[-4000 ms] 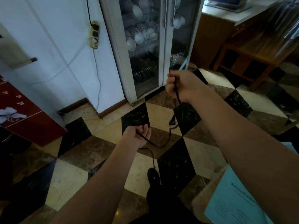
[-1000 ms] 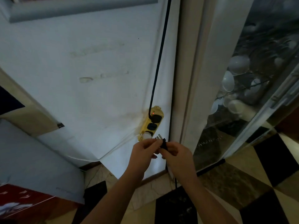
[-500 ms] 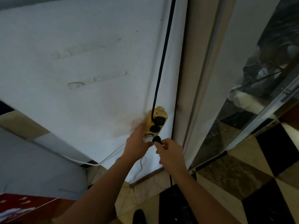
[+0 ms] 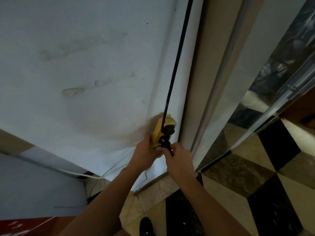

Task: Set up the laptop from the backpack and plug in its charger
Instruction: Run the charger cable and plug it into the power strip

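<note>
Holding the yellow strip steady against the white wall, your left hand is wrapped round its lower end, fingers closed on the casing. Your right hand is pinched shut on the black plug, which sits right at the strip's lower socket, touching it; can't tell whether the prongs are fully in. The charger's cable drops out of your right fist, mostly hidden behind the hand. Another black plug fills the socket above, next to a little red light, and its cord runs straight up the wall. A thin white wire trails off low left. Glass-door cabinet is just to the right, checkered floor below, and your shoe pokes in at the bottom.
</note>
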